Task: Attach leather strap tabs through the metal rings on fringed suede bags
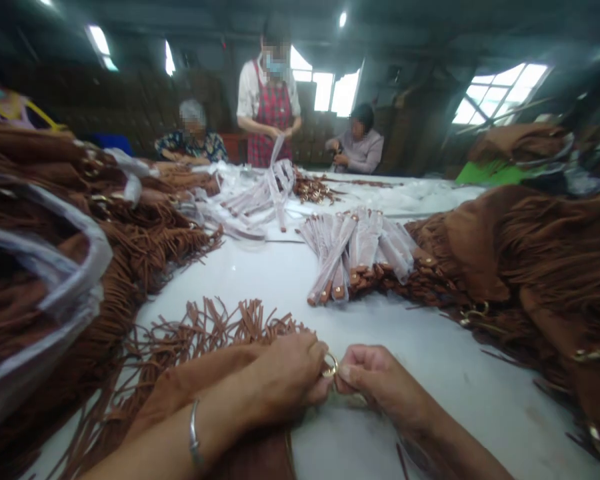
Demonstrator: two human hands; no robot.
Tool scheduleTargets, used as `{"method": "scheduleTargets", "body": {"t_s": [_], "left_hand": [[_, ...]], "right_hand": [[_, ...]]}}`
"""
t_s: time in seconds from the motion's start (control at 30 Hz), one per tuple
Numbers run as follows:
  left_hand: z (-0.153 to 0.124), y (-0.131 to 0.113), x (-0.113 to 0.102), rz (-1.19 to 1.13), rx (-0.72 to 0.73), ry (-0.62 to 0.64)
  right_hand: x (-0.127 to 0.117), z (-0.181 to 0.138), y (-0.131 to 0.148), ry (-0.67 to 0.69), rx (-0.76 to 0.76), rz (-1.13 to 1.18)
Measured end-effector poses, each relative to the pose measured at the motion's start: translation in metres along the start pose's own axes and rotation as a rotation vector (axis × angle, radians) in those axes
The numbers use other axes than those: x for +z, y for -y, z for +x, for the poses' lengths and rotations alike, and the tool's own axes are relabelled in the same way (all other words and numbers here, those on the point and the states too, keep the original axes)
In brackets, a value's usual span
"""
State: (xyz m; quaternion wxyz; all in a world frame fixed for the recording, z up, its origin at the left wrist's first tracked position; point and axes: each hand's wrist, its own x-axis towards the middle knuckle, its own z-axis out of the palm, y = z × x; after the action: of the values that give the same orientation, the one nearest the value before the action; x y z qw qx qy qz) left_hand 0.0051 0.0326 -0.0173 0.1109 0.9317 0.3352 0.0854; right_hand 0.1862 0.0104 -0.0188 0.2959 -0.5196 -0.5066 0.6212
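Observation:
My left hand (295, 370) is closed, fingers pinching a gold metal ring (331, 365) at the edge of a brown fringed bag (180, 390). The bag lies under my left forearm, its fringe (240, 320) spread over the white table. Just right of the ring, my right hand (377, 373) pinches a small brown strap end (343, 385) between thumb and fingers. The strap end touches or nearly touches the ring; whether it passes through, I cannot tell. Blurred clear plastic shows below my hands, and the rest of the strap is mostly hidden.
Plastic-wrapped straps (363, 243) lie in a bunch ahead on the white table (260, 273). Piles of brown fringed bags rise at left (145, 250) and right (485, 247). Across the table, a person in a checked apron (270, 130) handles a strap; other people sit nearby.

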Motion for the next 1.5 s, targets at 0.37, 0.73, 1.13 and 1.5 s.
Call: {"method": "scheduleTargets", "body": {"t_s": [0.37, 0.73, 1.13, 1.5], "left_hand": [[0.005, -0.02, -0.012, 0.073, -0.162, 0.122], [0.001, -0.001, 0.004, -0.029, -0.078, -0.053], [-0.004, 0.011, 0.009, -0.123, 0.064, -0.198], [-0.005, 0.013, 0.004, -0.16, 0.084, -0.092]], "right_hand": [[-0.001, 0.018, -0.026, -0.047, -0.083, 0.112], [-0.008, 0.01, -0.012, 0.076, 0.011, 0.041], [-0.018, -0.003, -0.003, 0.336, 0.071, 0.031], [-0.016, -0.003, -0.002, 0.292, 0.03, -0.074]]}}
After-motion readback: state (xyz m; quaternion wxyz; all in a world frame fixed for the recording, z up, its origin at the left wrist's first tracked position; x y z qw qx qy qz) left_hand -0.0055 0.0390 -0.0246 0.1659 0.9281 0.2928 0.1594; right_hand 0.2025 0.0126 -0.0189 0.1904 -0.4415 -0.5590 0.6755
